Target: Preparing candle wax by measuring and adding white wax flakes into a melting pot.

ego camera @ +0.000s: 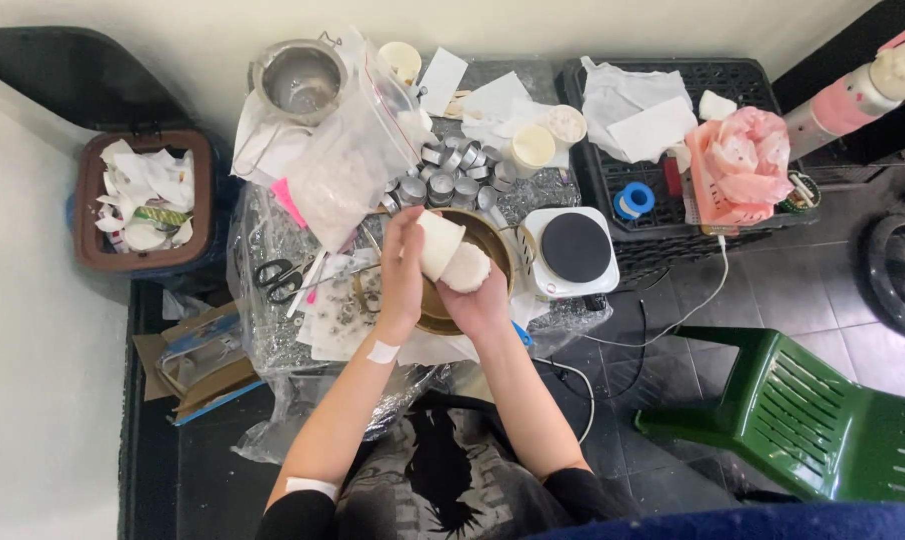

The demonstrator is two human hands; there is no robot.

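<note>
Cluttered, plastic-covered table [273,340] under inspection. We note the left hand [403,275] closed around a tilted white paper cup [439,243], its mouth meeting a white wax-like lump [466,268] cradled in the curled fingers of the right hand [478,300], both over a brown bowl [493,240]. Beside it stand 1 hotplate [576,248], scissors [278,278] and small metal tins [453,170].
</note>
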